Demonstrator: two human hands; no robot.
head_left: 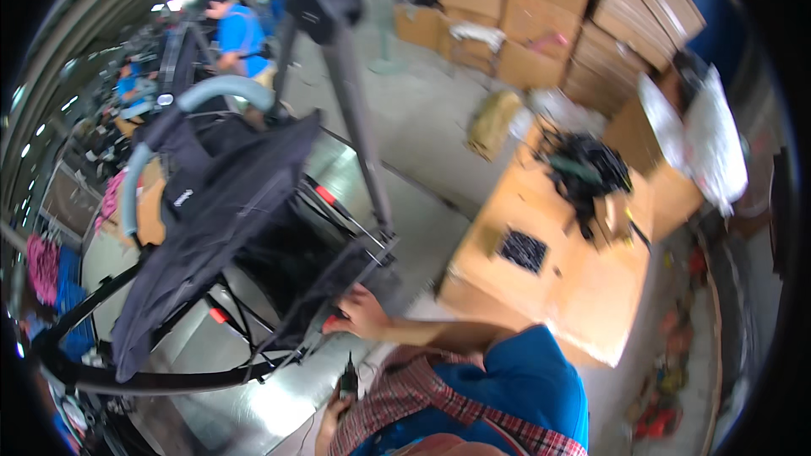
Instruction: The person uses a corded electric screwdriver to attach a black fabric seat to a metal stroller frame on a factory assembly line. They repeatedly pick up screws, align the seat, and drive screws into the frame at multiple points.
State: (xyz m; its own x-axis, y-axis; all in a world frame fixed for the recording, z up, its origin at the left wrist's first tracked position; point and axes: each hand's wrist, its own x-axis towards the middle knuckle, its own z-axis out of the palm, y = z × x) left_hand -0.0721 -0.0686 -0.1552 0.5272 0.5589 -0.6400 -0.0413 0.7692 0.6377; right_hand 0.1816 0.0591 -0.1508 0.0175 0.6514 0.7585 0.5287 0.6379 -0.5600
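A stroller [228, 194] with a dark fabric seat, black tubes and a grey padded bar fills the left side, resting on a shiny metal table [279, 405]. At its near edge, my right hand [363, 314] closes on the frame beside a small red part, the exact grip being partly hidden. Lower down, close to my body, my left hand [336, 409] wraps round a corded power screwdriver [349, 380]. Its thin bit points away from me, apart from the stroller.
To the right stands a cardboard-topped table [498, 287] bearing a box of small dark pieces [522, 251] and a heap of black straps [583, 169]. Stacked cartons [549, 17] line the back. A worker in a blue shirt [241, 34] stands beyond the stroller.
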